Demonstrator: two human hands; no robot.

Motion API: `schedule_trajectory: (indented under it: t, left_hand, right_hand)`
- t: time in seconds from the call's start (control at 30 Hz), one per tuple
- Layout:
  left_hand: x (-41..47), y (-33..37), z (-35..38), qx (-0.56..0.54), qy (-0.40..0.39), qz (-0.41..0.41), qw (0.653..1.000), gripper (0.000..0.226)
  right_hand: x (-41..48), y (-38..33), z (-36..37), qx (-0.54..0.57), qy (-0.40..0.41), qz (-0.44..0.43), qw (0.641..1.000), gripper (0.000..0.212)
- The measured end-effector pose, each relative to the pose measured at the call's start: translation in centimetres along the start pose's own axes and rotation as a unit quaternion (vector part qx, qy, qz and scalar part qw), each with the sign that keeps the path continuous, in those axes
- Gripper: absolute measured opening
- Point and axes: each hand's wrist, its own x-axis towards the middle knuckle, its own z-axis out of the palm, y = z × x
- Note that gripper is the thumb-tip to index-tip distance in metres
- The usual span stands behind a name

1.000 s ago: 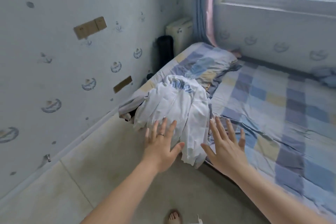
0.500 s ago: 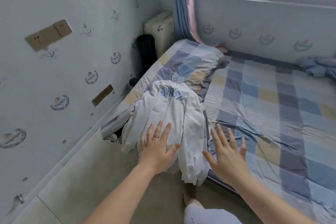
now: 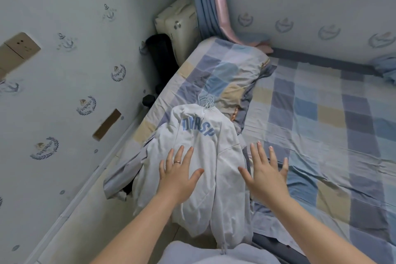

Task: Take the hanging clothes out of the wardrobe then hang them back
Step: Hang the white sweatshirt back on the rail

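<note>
The pile of clothes lies on the near left corner of the bed, hems drooping over the edge, wire hangers poking out at the top. Both the left hand and the right hand are spread flat and empty. Best to gather the hanger hooks together first, then lift.
</note>
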Motion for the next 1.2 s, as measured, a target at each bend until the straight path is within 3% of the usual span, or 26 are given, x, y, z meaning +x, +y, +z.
schedule_trajectory:
  t: [0.3,0.63,0.8,1.03,1.2]
  left_hand:
    - [10.7,-3.0,-0.7,-0.006,-0.062,-0.011,0.998,0.067]
    - [28.2,-10.5,4.2,0.032,-0.144,0.040,0.988,0.064]
    - [38.6,-13.0,8.9,0.062,-0.119,0.081,0.988,0.065]
    - [51.7,-14.9,12.3,0.088,0.006,0.069,0.994,0.065]
    - [58.5,-15.2,13.3,0.104,0.002,0.065,0.992,0.057]
  right_hand:
    - [8.6,-1.5,2.3,0.015,-0.047,0.053,0.997,0.077]
    - [21.4,-5.8,11.1,0.008,-0.097,0.107,0.989,0.076]
    - [29.6,-7.7,16.9,0.036,-0.117,0.136,0.983,0.073]
    - [40.6,-8.8,22.8,0.068,-0.074,0.119,0.988,0.071]
    - [48.0,-8.2,24.3,0.051,-0.054,0.094,0.993,0.069]
